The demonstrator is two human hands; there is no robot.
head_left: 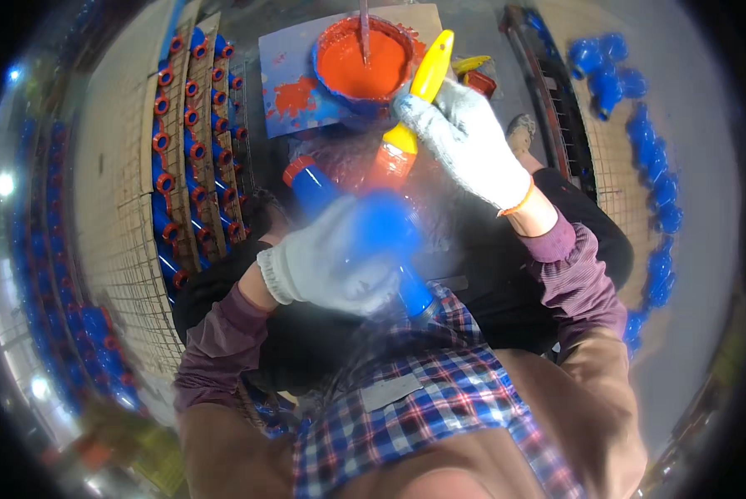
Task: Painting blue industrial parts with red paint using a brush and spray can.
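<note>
My left hand (327, 258), in a pale work glove, is closed around a blue pipe fitting (315, 191) in front of my lap. The fitting lies slantwise; its far end has a red rim, and its middle is blurred. In my gloved right hand (473, 137) is a paintbrush (432, 68) with a yellow handle, bristles pointing down and coated in red. Those bristles hang just above the fitting; whether they touch it I cannot tell. Beyond them stands a bucket (317, 62) of red paint with a stick (365, 29) upright in it.
The bucket stands on a paint-splashed board (277, 50). A second yellow-handled brush (471, 63) lies by a small red container (479, 82). Racks of red-ended blue fittings (194, 150) line the left. More blue fittings (660, 175) lie along the right side.
</note>
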